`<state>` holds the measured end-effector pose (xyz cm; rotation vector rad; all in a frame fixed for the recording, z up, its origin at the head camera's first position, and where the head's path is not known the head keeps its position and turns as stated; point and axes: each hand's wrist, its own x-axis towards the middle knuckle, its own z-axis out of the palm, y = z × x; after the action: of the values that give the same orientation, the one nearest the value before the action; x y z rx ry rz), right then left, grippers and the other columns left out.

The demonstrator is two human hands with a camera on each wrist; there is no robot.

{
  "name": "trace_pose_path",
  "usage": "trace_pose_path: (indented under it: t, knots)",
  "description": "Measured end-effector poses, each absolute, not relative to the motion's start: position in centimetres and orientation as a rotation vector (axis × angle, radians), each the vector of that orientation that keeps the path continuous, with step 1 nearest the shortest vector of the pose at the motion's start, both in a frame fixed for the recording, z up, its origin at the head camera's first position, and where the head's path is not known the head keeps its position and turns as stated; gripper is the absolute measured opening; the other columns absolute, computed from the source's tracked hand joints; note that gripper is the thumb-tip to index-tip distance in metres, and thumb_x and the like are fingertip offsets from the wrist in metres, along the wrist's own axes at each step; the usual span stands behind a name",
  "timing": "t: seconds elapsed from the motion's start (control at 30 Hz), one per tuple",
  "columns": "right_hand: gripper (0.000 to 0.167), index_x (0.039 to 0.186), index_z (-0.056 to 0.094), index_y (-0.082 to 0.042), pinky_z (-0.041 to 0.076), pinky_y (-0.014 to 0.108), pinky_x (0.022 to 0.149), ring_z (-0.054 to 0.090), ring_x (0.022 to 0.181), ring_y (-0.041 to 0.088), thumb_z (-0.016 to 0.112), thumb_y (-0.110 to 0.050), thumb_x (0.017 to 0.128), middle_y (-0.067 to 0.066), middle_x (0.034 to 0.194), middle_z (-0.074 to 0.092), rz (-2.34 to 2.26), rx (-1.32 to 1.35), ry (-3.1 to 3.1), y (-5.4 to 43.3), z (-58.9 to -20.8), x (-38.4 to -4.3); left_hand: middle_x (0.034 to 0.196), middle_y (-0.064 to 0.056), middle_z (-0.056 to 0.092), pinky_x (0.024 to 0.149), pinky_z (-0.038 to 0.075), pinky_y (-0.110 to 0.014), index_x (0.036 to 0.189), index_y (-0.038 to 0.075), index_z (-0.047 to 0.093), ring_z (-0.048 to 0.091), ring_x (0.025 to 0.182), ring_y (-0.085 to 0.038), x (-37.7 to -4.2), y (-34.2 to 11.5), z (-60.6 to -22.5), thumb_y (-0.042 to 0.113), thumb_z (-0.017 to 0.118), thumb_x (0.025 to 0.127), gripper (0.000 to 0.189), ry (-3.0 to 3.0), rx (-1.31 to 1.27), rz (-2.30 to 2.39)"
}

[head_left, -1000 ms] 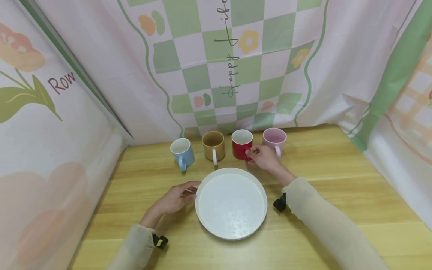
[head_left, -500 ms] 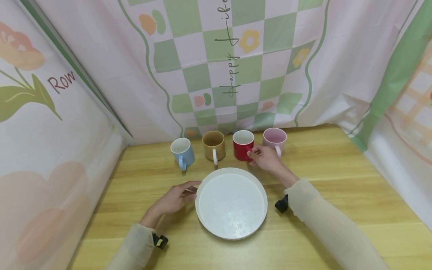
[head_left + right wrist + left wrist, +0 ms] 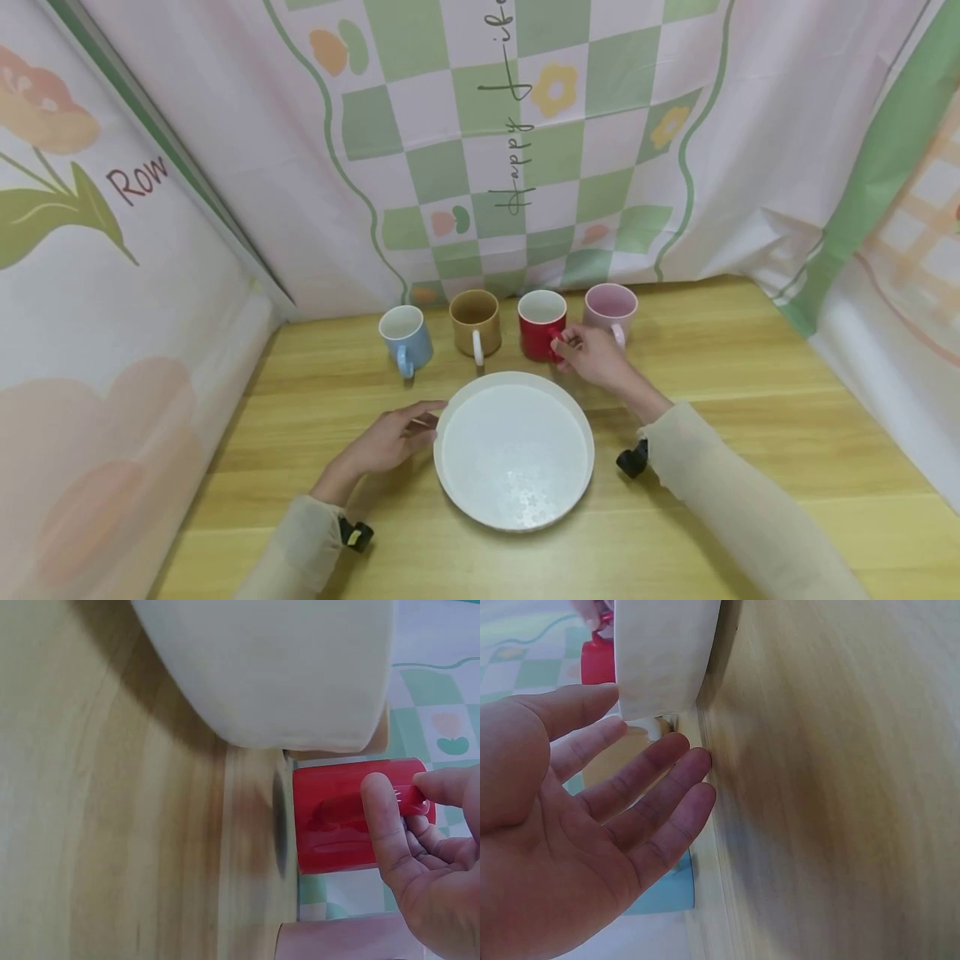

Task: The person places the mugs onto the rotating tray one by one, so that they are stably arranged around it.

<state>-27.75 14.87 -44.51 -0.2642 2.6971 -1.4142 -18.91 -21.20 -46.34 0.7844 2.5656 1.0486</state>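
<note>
My right hand pinches the handle of a red mug with a white inside, at the back of the table. The right wrist view shows thumb and fingertips around that handle, with the red mug upright and a dark shadow under its base. A round white tray with a raised rim lies in front of the mugs. Beside its left rim is my left hand, fingers loosely extended. In the left wrist view, thumb and index fingertip of the left hand are right at the tray's wall.
A light blue mug and a mustard mug with a white handle stand left of the red one. Close on its right is a pink mug, partly behind my right hand. A patterned curtain hangs behind the wooden table.
The red mug, gripped by my right hand, has shifted slightly to the right and toward me. My left hand and the tray have stayed in place.
</note>
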Motion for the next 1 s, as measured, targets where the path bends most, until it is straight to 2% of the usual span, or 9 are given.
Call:
trace_pose_path:
  t: [0.53, 1.0]
  knots:
    - [0.012, 0.099, 0.062, -0.003, 0.057, 0.025, 0.064, 0.074, 0.081, 0.031, 0.059, -0.015, 0.100, 0.018, 0.087, 0.073, -1.355, -0.429, 2.721, 14.9, -43.1, -26.1, 0.133, -0.016, 0.064, 0.100, 0.056, -0.042, 0.147, 0.010, 0.048, 0.065, 0.119, -0.030, -19.1, -21.3, -46.5, 0.013, 0.056, 0.102, 0.045, 2.561, 0.786, 1.053]
    - [0.011, 0.096, 0.064, -0.005, 0.056, 0.026, 0.065, 0.068, 0.072, 0.014, 0.062, -0.016, 0.098, 0.010, 0.088, 0.071, -1.319, -0.527, 2.731, 14.5, -42.0, -24.2, 0.134, -0.016, 0.063, 0.100, 0.056, -0.042, 0.147, 0.009, 0.048, 0.064, 0.119, -0.030, -19.0, -21.3, -46.4, 0.013, 0.055, 0.103, 0.045, 2.553, 0.776, 1.053]
